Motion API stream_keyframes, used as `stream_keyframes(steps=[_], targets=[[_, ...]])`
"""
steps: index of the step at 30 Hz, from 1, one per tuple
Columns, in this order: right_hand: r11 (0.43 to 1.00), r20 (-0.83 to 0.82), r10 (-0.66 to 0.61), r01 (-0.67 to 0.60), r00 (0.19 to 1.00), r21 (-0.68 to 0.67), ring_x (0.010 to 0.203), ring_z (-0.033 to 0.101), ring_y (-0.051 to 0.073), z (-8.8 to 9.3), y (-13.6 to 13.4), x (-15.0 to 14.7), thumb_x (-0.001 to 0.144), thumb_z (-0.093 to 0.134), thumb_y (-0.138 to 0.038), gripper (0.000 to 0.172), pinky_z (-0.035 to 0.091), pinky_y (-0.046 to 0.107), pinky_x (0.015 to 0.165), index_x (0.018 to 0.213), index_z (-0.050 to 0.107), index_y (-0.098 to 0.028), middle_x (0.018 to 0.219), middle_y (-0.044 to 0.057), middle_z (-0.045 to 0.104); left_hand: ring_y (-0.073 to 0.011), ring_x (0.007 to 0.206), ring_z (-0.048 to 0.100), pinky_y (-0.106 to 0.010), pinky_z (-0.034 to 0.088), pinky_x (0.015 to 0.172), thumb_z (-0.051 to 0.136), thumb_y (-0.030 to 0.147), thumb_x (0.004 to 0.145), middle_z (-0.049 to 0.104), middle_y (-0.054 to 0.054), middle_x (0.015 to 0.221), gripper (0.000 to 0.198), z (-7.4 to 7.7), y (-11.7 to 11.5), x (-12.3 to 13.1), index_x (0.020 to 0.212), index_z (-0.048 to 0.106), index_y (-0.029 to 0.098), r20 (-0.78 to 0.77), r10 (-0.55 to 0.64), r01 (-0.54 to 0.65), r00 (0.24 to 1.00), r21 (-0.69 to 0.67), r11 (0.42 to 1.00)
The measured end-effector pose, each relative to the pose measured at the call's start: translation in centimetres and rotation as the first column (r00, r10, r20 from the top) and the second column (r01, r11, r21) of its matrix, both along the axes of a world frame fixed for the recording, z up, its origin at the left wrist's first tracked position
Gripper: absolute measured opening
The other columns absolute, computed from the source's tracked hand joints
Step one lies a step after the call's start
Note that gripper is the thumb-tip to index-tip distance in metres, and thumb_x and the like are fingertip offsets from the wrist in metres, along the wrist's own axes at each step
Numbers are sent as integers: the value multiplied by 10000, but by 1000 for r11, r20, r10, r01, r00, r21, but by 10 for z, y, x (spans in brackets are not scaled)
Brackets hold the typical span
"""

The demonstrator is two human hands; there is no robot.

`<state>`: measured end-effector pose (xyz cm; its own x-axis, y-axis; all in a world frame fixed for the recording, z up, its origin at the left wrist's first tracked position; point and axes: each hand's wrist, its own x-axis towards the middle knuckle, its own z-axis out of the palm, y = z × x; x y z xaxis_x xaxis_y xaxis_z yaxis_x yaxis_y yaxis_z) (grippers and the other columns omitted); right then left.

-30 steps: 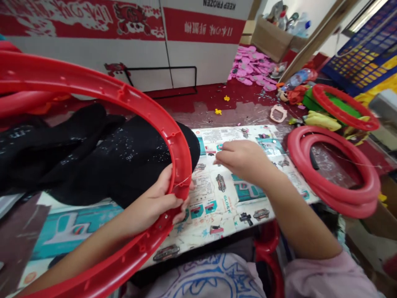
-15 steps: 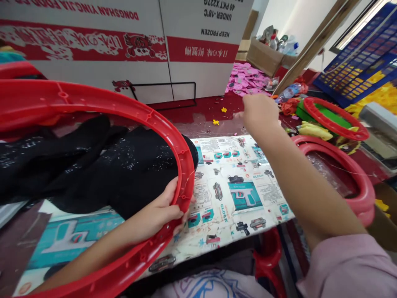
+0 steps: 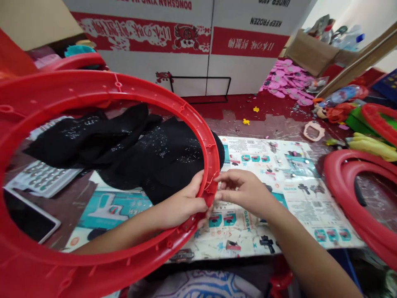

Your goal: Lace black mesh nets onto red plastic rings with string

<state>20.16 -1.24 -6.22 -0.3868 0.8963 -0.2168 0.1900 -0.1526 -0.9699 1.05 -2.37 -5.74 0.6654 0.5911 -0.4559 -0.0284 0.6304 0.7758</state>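
A large red plastic ring-shaped frame (image 3: 211, 159), ribbed along its hollow inner side, tilts up across the left half of the view. My left hand (image 3: 189, 203) reaches through its opening and grips the right-hand rim, thumb on the near face. At the same rim, my right hand (image 3: 240, 190) has thumb and fingertips drawn together against a thin pale strand (image 3: 212, 179) lying in the channel. Whatever else those fingertips hold is too small to see. Behind the ring lies a black sequinned cloth (image 3: 133, 149).
Printed card sheets (image 3: 297, 198) cover the table. A white carton (image 3: 242, 70) stands at the back. Pink pieces (image 3: 285, 80) are heaped right of it. More red rings (image 3: 338, 182) lie at right. A phone or tablet (image 3: 31, 219) and a bead tray (image 3: 46, 178) sit left.
My right hand has come down and left from the air above the table to the ring's rim. The view has turned left; my left hand keeps its grip on the ring.
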Motion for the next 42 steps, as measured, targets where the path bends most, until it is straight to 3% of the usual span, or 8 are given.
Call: stream_keyframes(steps=[3,14,19,22,29,33,37,42], targets=[[994,-110,-102,97,989,-49,651,617,132,-9,2,-3,641,802,-397,290,505,284,635,813,694,-190,704,5,666,-105,466,504,-213,397,471,499,115,715,563,36,667,887,1,0,-1,1434,20,312,-8,-25,25,1000,-10,1000],[967,-389,-74,-29,918,-252,571,609,100,-8,1,-2,671,789,-326,211,488,253,604,807,706,-188,604,-26,653,-98,502,515,-206,398,484,487,93,726,580,36,719,963,0,-5,-1,1432,-122,337,74,-62,67,995,-75,995],[997,-235,-78,80,969,-1,539,541,68,-2,-3,-1,670,790,-289,157,439,208,512,790,728,-209,680,-22,632,-94,494,515,-189,365,482,482,103,717,584,38,679,938,1,-7,-1,1438,-84,302,68,-106,113,992,-111,987],[961,-109,-54,81,993,263,590,558,80,1,-2,0,696,771,-225,74,453,210,543,762,738,-215,685,-17,624,-82,490,506,-187,342,486,482,101,708,586,38,694,944,2,-9,0,1442,-81,292,77,-148,157,986,-124,980],[644,20,-88,42,996,764,648,615,111,-3,-1,-2,800,686,-165,63,517,229,601,750,695,-201,685,5,673,-78,491,533,-182,315,479,502,104,712,572,45,782,1008,6,-15,0,1424,-153,384,31,-145,149,989,-156,976],[554,48,-107,19,993,832,634,618,116,-6,-3,-2,821,670,-178,46,528,228,598,778,682,-189,668,15,672,-85,519,532,-186,358,520,554,117,741,560,62,713,1028,9,-16,-1,1429,-166,372,30,-171,173,985,-128,977],[492,83,-118,-14,990,871,649,629,129,-9,-3,-1,826,664,-183,49,534,249,623,779,676,-185,691,30,695,-97,470,505,-202,350,497,515,403,887,584,31,686,882,8,-16,-3,1441,-166,316,40,-185,188,982,-123,974],[538,114,-91,-48,989,841,617,612,124,-10,-2,-3,831,644,-182,104,520,245,589,732,675,-192,651,19,682,-139,494,557,-222,399,480,455,433,917,611,7,685,667,3,-15,0,1434,64,277,-47,-159,155,986,-70,985]])
